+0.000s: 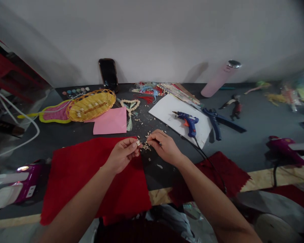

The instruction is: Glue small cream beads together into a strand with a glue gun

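My left hand (125, 153) is closed, its thumb and fingers pinching small cream-coloured pieces (138, 143) above the edge of a red cloth (96, 175). To its right, my right hand (163, 145) has thumb and forefinger pressed together over a loose pile of small pale pieces (146, 147) on the dark tabletop. Whatever sits between those right fingertips is too small to make out. Beyond my hands lies a heart-shaped string of pale beads (130, 105) with a light tassel (129, 123). More tiny pieces are scattered around it.
A blue glue gun (188, 122) rests on a white board (164, 108), with dark blue pliers (215, 123) beside it. A yellow woven basket (91, 105) overlaps pink paper (110, 121). At the back stand a phone (108, 74) and a pink bottle (220, 79). Purple devices (27, 182) flank the table.
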### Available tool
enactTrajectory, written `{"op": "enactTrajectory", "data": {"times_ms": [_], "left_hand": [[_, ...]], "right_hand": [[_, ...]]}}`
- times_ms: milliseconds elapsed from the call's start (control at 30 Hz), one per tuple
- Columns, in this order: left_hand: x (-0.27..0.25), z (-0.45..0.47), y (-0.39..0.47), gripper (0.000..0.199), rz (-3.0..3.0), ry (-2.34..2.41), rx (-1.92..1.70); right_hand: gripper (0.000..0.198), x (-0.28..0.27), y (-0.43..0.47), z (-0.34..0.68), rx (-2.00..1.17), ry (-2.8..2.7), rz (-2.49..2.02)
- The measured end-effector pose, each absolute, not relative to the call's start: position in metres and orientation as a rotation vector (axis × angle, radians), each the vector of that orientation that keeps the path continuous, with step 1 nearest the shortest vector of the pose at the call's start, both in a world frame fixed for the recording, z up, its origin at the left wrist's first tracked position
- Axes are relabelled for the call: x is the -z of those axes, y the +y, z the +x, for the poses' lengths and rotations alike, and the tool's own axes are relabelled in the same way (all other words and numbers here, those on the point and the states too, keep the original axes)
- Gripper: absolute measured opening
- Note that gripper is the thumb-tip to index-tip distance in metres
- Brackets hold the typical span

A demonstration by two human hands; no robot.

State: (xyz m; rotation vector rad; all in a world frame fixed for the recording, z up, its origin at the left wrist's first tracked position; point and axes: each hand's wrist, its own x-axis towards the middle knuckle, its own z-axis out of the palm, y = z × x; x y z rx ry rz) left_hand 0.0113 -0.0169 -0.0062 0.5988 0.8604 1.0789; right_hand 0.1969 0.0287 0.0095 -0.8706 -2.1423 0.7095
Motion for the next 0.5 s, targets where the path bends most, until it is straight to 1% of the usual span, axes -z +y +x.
{"op": "enactTrajectory", "data": {"times_ms": [100,233,500], "left_hand": [[0.0058,0.014,-0.0177,0.016,0.604,0.861,-1.071],[0.0029,0.0165,-0.0182,0.019,0.59,0.881,-1.061],[0.0048,0.016,-0.0184,0.017,0.612,0.866,-1.048]], "right_hand": [[0.009,-0.0117,0.0215,0.1895,-0.745,-2.038,-0.801],[0.008,-0.0083,0.018,0.1863,-0.788,-2.051,-0.746],[0.009,-0.0038,0.0184,0.1873,-0.79,-2.068,-0.757]]}}
